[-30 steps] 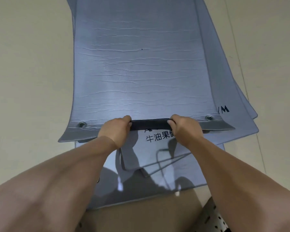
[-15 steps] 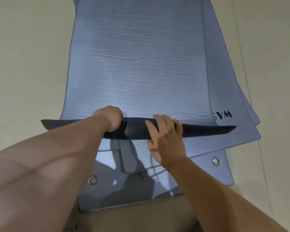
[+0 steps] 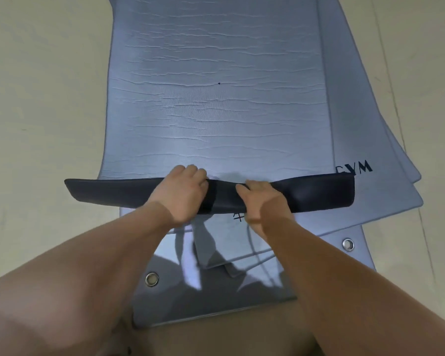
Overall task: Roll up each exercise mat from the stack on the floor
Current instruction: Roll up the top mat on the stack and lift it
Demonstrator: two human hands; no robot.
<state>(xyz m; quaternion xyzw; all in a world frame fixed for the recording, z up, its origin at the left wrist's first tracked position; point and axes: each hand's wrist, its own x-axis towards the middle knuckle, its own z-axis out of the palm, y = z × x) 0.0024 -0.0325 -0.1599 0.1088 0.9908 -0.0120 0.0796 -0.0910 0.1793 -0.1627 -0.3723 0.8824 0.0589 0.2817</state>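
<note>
Head view: left hand (image 3: 183, 192) and right hand (image 3: 261, 201) both curl around the first turn (image 3: 319, 194) of the top mat (image 3: 216, 98), rolling barely begun, lower mats (image 3: 385, 199) apparently untouched.

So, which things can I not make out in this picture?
- Top mat far end: cut off by the head view's upper edge.
- Black print: mostly hidden under the rolled edge and right hand.
- Logo: start covered by the rolled edge.
- Left hand fingertips: curled behind the rolled edge.
- Stack count: overlapping edges, cannot tell.
</note>
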